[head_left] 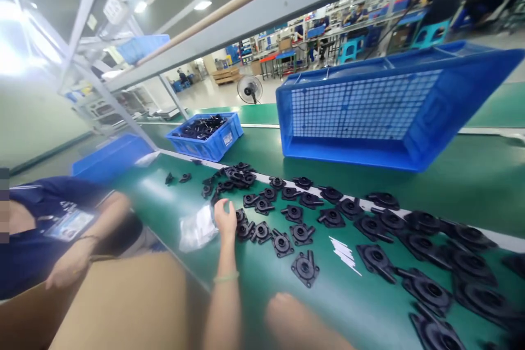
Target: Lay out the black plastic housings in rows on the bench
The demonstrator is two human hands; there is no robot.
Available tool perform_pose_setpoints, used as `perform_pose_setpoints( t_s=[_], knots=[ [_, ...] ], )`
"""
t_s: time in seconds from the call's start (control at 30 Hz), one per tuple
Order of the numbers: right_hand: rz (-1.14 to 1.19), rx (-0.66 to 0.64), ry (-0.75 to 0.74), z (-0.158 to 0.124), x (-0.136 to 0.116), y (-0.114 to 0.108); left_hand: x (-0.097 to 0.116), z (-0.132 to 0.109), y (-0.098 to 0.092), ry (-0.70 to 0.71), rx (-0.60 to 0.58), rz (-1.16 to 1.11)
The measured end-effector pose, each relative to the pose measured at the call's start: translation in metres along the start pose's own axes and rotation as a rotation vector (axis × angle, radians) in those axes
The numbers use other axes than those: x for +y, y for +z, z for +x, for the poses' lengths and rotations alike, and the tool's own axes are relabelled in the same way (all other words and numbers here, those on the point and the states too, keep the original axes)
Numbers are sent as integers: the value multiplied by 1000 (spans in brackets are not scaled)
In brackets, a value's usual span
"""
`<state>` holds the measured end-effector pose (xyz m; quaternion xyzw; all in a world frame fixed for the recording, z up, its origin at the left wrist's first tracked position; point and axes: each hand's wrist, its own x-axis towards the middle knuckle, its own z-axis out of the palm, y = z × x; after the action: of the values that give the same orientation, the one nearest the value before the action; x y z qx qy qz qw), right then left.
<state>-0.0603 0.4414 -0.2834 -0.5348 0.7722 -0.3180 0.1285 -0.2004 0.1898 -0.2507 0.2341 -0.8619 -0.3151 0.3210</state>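
My left hand (226, 220) reaches forward over the green work surface, with a gap between its curved thumb and fingers. Its fingertips are beside a black plastic part (216, 195) at the near edge of a loose pile; contact is unclear. My right hand (283, 309) is low in the view, blurred, its fingers hidden. Between and beyond the hands lie many black plastic housings with a round hub and a side spout, such as one housing (305, 268) nearest my right hand. A clear plastic bag (199, 228) lies left of my left hand. Thin white strips (344, 255) lie among the housings.
A blue crate (205, 145) full of black parts stands beyond the pile. A larger blue crate (348, 147) is tipped on its side at the back right. At the left, a co-worker's arm (102, 224) is near a cardboard box (123, 301). A metal rail (246, 16) crosses overhead.
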Motion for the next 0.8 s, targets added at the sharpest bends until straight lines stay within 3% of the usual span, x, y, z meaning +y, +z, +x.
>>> perform_pose_setpoints(
  t_s=[0.1, 0.23, 0.43, 0.6, 0.8],
  knots=[
    [26, 34, 11, 2, 5, -2, -8, 21, -3, -32, 35, 71],
    [34, 17, -7, 8, 9, -1, -18, 35, -1, -81, -26, 79],
    [23, -6, -29, 18, 15, 7, -27, 29, 2, -197, 8, -66],
    [36, -15, -20, 15, 17, 8, -33, 24, 4, -267, -106, -231],
    [33, -22, -8, 12, 13, 6, -27, 17, 3, -209, -97, -81]
  ],
)
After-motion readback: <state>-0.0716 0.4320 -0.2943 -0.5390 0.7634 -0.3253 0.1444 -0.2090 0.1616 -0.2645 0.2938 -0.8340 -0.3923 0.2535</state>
